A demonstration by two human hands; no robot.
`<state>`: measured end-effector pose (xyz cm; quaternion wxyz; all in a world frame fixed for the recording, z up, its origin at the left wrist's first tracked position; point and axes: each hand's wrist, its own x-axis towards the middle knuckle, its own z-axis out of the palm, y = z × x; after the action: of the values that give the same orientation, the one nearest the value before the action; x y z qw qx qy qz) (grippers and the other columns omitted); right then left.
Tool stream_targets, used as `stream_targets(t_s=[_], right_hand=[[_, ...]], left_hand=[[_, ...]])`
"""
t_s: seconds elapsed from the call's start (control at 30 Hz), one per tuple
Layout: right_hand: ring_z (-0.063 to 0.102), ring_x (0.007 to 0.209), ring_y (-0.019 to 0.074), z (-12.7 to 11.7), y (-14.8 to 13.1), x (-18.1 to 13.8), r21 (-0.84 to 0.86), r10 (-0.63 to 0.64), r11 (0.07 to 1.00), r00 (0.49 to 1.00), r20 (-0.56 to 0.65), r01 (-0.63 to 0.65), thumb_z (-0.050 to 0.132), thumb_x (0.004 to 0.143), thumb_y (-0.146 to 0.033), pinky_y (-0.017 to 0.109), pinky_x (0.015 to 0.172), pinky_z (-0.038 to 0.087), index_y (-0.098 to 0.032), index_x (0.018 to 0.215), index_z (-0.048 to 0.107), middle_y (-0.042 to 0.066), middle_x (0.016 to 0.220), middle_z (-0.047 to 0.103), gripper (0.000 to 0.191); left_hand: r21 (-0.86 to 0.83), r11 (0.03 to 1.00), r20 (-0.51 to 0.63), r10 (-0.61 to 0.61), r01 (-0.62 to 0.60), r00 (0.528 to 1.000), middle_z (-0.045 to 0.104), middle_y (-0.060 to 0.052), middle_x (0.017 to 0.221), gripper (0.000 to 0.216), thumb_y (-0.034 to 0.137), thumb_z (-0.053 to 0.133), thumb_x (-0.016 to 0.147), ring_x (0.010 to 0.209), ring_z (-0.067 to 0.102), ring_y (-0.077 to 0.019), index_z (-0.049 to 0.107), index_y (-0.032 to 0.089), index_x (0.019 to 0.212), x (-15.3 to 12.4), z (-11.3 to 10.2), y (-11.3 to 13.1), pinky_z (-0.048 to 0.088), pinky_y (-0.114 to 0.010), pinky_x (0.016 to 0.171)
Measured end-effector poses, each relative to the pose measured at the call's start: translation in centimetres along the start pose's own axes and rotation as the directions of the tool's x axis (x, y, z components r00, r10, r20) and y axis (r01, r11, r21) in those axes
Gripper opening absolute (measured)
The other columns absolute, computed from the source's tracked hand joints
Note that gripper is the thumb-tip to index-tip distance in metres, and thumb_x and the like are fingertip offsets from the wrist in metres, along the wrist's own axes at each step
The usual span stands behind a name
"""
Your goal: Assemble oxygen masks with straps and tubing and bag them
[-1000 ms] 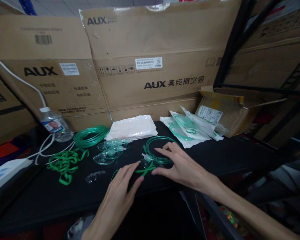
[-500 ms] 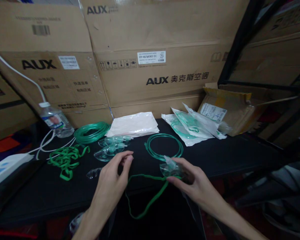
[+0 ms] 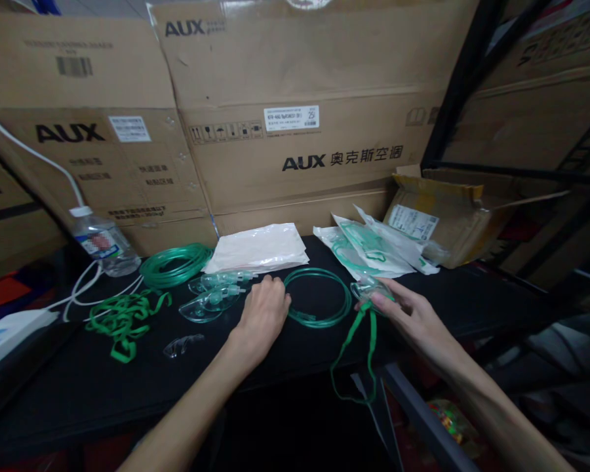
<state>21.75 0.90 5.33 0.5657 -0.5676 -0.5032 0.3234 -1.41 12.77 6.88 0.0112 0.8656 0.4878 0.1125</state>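
Note:
My right hand grips a clear oxygen mask a little above the black table; its green elastic strap hangs in a loop past the table's front edge. My left hand rests with fingers curled on the left side of a green tubing coil lying flat on the table. Whether the fingers pinch the tube is unclear. Just left of that hand lie two more clear masks.
A bundle of green tubing, loose green straps and a small clear plastic piece lie at left. A water bottle, white plastic bags, sealed mask packs and an open carton stand behind. Large cardboard boxes wall the back.
My right hand lifted the mask with its strap off the table and carried it right. My left hand let go of the strap and moved forward onto the tubing coil.

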Motion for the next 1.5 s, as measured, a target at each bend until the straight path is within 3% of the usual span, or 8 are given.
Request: stream_targets(t_s=[0.1, 0.2, 0.4, 0.57, 0.9, 1.07, 1.37, 1.5], right_hand=[[0.068, 0.109, 0.0319, 0.2, -0.1, 0.0, 0.135, 0.097, 0.985, 0.991, 0.096, -0.109, 0.073, 0.086, -0.054, 0.042, 0.093, 0.052, -0.023, 0.122, 0.070, 0.010, 0.115, 0.076, 0.048], [0.070, 0.100, 0.0289, 0.7, -0.5, 0.0, 0.120, 0.158, 0.975, 0.967, 0.202, -0.185, 0.071, 0.088, -0.053, 0.039, 0.088, 0.052, -0.024, 0.127, 0.068, 0.008, 0.105, 0.078, 0.049], [0.068, 0.095, 0.0256, 2.1, -0.6, 1.3, -0.053, 0.064, 0.997, 0.939, 0.338, -0.048, 0.070, 0.089, -0.049, 0.036, 0.085, 0.050, -0.025, 0.117, 0.069, 0.004, 0.103, 0.075, 0.037], [0.059, 0.071, 0.0176, 2.9, 0.2, 2.9, -0.031, 0.061, 0.998, 0.941, 0.332, -0.054, 0.071, 0.088, -0.050, 0.028, 0.067, 0.045, -0.023, 0.105, 0.068, -0.001, 0.080, 0.067, 0.032], [0.054, 0.068, 0.0151, 3.8, -0.3, 3.5, -0.003, 0.045, 0.999, 0.928, 0.370, -0.047, 0.069, 0.090, -0.050, 0.027, 0.067, 0.044, -0.023, 0.101, 0.068, -0.003, 0.078, 0.063, 0.030], [0.052, 0.062, 0.0130, 3.8, -0.4, 3.8, -0.022, 0.066, 0.998, 0.909, 0.412, -0.062, 0.070, 0.089, -0.050, 0.026, 0.059, 0.040, -0.022, 0.099, 0.068, -0.002, 0.078, 0.063, 0.030], [0.037, 0.049, 0.0080, 4.4, -0.5, 5.4, -0.020, 0.139, 0.988, 0.849, 0.510, -0.150, 0.061, 0.092, -0.060, 0.023, 0.046, 0.028, -0.018, 0.093, 0.063, -0.007, 0.064, 0.046, 0.042], [0.032, 0.045, 0.0062, 4.7, -1.6, 5.9, -0.058, 0.220, 0.972, 0.802, 0.556, -0.226, 0.062, 0.092, -0.054, 0.022, 0.042, 0.022, -0.017, 0.087, 0.062, -0.007, 0.062, 0.044, 0.038]], left_hand=[[-0.012, 0.999, 0.018, 0.038, -0.038, 0.999, 0.072, -0.015, 0.108, 0.024, 0.016, 0.054, 0.095, 0.098, 0.071, -0.0298, 0.069, 0.015, 0.115, -0.3, -0.5, -1.3, 0.053, -0.039, 0.085], [-0.061, 0.994, 0.015, 0.091, -0.089, 0.996, 0.074, -0.013, 0.109, 0.027, 0.015, 0.056, 0.094, 0.099, 0.072, -0.0305, 0.070, 0.019, 0.117, -0.4, -0.7, -2.5, 0.054, -0.040, 0.085], [-0.210, 0.962, -0.087, 0.159, -0.174, 0.983, 0.076, -0.010, 0.112, 0.020, 0.023, 0.059, 0.096, 0.105, 0.071, -0.0307, 0.074, 0.020, 0.110, 0.0, -0.2, -3.2, 0.052, -0.042, 0.093], [-0.374, 0.889, -0.176, 0.210, -0.263, 0.962, 0.075, -0.003, 0.118, 0.020, 0.027, 0.058, 0.099, 0.110, 0.069, -0.0220, 0.071, 0.025, 0.114, 0.7, 0.5, -3.0, 0.050, -0.034, 0.100], [-0.515, 0.791, -0.201, 0.264, -0.331, 0.943, 0.077, 0.000, 0.113, 0.016, 0.027, 0.060, 0.098, 0.107, 0.071, -0.0215, 0.072, 0.026, 0.109, 0.7, 0.7, -2.8, 0.050, -0.034, 0.099], [-0.543, 0.758, -0.208, 0.295, -0.361, 0.933, 0.077, 0.000, 0.114, 0.017, 0.025, 0.060, 0.098, 0.107, 0.070, -0.0205, 0.072, 0.026, 0.110, 0.7, 0.6, -2.7, 0.050, -0.033, 0.099], [-0.573, 0.709, -0.264, 0.315, -0.410, 0.912, 0.076, -0.002, 0.106, 0.010, 0.023, 0.067, 0.095, 0.099, 0.069, -0.0200, 0.072, 0.023, 0.103, 0.9, 1.0, -2.8, 0.051, -0.031, 0.091], [-0.572, 0.701, -0.291, 0.312, -0.426, 0.904, 0.076, 0.000, 0.104, 0.009, 0.021, 0.070, 0.093, 0.097, 0.070, -0.0185, 0.073, 0.023, 0.101, 0.8, 1.2, -3.0, 0.051, -0.029, 0.091]])
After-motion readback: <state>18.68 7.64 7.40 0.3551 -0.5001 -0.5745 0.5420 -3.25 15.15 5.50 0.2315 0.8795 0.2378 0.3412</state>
